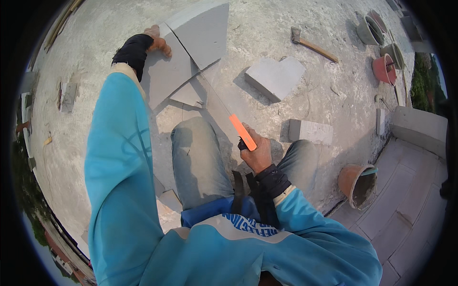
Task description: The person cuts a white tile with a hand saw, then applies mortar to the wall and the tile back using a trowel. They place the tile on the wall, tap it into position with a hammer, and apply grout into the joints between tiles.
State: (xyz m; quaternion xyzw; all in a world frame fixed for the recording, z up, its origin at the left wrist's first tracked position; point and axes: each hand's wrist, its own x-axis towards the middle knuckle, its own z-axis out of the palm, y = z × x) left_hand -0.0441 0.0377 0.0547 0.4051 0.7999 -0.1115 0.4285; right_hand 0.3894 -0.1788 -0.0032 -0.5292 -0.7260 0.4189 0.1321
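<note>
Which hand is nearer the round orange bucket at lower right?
Right. The right hand grips the orange saw handle, left of the orange bucket; the left hand rests on the flat grey block at upper left, farther off.

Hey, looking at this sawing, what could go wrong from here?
The orange-handled metal handsaw might jump out of its cut and nick the left grip, whose bare fingers rest on the big flat grey block near the blade's far end. The right grip works close to the faded blue jeans, so a slip on the pull could snag them. The block's parts either side of the cut could also shift and pinch the blade.
</note>
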